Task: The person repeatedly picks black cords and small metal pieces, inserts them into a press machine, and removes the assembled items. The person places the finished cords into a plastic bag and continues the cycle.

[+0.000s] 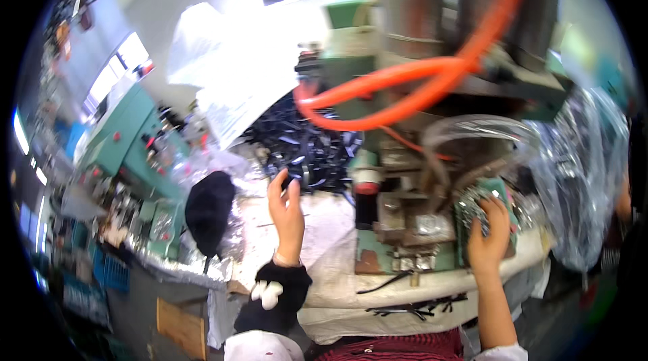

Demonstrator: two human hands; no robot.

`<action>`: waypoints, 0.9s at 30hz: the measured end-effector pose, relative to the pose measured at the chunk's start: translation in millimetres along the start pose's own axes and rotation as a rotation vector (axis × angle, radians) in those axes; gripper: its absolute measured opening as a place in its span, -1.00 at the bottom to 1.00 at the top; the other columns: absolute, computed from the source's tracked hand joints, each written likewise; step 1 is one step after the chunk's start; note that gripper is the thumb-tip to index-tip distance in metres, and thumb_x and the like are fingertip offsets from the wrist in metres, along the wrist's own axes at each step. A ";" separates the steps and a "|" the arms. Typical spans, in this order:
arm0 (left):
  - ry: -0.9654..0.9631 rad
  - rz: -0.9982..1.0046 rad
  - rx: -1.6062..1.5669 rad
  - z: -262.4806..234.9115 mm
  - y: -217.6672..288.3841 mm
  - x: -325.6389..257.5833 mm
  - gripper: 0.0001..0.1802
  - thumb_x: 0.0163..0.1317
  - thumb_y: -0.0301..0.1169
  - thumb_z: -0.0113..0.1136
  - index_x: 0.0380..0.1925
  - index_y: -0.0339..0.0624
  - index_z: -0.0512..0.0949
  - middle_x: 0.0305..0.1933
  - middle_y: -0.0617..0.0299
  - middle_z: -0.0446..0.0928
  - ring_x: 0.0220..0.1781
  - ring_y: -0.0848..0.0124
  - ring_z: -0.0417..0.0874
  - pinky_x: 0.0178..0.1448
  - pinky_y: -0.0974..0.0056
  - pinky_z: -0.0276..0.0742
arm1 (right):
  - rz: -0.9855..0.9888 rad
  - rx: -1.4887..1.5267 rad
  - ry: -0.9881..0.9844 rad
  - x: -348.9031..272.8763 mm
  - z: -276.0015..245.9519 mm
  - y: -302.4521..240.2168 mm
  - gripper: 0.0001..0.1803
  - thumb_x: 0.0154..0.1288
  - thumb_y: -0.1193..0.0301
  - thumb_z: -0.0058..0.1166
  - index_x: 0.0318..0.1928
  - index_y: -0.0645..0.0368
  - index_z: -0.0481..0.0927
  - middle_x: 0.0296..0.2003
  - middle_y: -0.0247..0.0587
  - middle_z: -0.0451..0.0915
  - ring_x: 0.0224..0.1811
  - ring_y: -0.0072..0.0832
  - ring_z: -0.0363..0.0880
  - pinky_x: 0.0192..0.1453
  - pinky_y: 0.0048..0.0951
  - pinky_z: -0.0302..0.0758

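left hand (287, 209) pinching a small black part (295, 185) above the worktop (324, 226); right hand (489, 233) gripping, probably, metal pieces (472, 202) beside the press (398, 226). black pile (304, 145) mostly unfed.

Bright windows (111, 74) light a cluttered workshop with green machines (131, 141)

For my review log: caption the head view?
Left hand lifts small dark strip; right hand rests by green metal press.

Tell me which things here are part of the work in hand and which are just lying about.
In use:
left hand, pinching a small dark part
right hand, on a batch of small metal pieces
green press
pile of black strips

Lying about:
orange hose
clear plastic bags
black cap
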State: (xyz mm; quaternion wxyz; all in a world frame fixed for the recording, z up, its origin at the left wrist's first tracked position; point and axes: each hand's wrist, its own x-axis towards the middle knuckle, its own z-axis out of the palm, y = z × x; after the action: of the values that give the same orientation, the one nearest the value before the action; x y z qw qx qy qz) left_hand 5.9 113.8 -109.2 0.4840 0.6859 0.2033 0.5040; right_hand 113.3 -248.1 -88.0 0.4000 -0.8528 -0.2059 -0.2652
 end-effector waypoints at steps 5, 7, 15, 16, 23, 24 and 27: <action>-0.120 -0.005 0.822 -28.3 -122.3 110.0 -0.20 0.47 0.16 -0.05 0.36 -0.37 0.36 0.42 -0.38 0.32 0.51 -0.24 0.24 0.59 -0.04 0.06 | -0.087 -0.042 0.018 -17.2 13.0 27.1 -0.68 0.14 0.67 0.08 -0.06 0.31 0.64 -0.03 0.04 0.63 0.23 0.03 0.50 0.35 -0.07 0.36; -0.167 -0.198 1.085 -14.3 -128.6 143.5 -0.13 0.42 0.35 -0.24 0.38 -0.13 0.41 0.36 -0.30 0.42 0.43 -0.23 0.35 0.57 -0.16 0.05 | -0.091 -0.051 0.017 -18.7 11.2 28.8 -0.73 0.18 0.66 0.07 -0.09 0.32 0.65 -0.07 0.02 0.64 0.19 0.02 0.53 0.34 -0.09 0.36; -0.163 -0.286 1.083 34.1 -140.9 125.1 -0.08 0.32 0.46 -0.23 0.40 0.03 0.42 0.24 -0.17 0.55 0.30 -0.20 0.49 0.44 -0.24 0.18 | -0.147 -0.127 0.027 -29.6 8.1 19.8 -0.80 0.17 0.69 0.04 -0.19 0.31 0.62 -0.15 0.00 0.63 0.07 -0.03 0.56 0.38 -0.03 0.34; -0.176 -0.283 1.062 38.2 -135.1 114.1 -0.09 0.30 0.47 -0.20 0.39 0.06 0.43 0.26 -0.16 0.53 0.30 -0.20 0.48 0.43 -0.24 0.20 | -0.174 -0.143 0.007 -26.7 5.5 15.3 -0.79 0.15 0.70 0.03 -0.19 0.32 0.62 -0.19 0.00 0.64 0.03 -0.02 0.57 0.37 0.00 0.35; -0.160 -0.135 0.962 31.1 -106.2 34.2 -0.35 0.23 0.16 0.17 0.25 0.11 0.56 0.21 -0.08 0.52 0.22 -0.10 0.50 0.36 -0.14 0.31 | -0.207 -0.042 0.053 -22.2 12.5 22.1 -0.79 0.12 0.69 0.08 -0.23 0.29 0.66 -0.22 -0.07 0.69 -0.02 -0.03 0.63 0.28 -0.01 0.45; -0.186 -0.158 0.987 31.2 -97.9 23.2 -0.38 0.26 0.10 0.18 0.26 0.12 0.54 0.19 -0.08 0.52 0.22 -0.11 0.50 0.34 -0.11 0.35 | -0.216 -0.041 0.073 -21.6 11.5 22.4 -0.78 0.11 0.69 0.09 -0.22 0.27 0.67 -0.22 -0.08 0.69 -0.02 -0.05 0.64 0.27 -0.03 0.46; -0.233 -0.131 0.944 6.2 -78.4 -0.8 -0.42 0.24 0.01 0.27 0.22 0.08 0.55 0.20 -0.12 0.53 0.24 -0.09 0.51 0.32 -0.03 0.43 | -0.178 0.028 0.049 -21.6 16.3 23.4 -0.78 0.09 0.70 0.10 -0.23 0.27 0.66 -0.23 -0.09 0.69 -0.03 -0.06 0.64 0.27 -0.06 0.47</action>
State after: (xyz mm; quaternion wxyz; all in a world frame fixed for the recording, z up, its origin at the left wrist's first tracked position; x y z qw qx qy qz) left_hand 27.5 145.6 -177.9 0.1703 0.8680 0.3968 0.2451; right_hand 114.5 -252.1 -123.5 0.3915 -0.8189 -0.2745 -0.3174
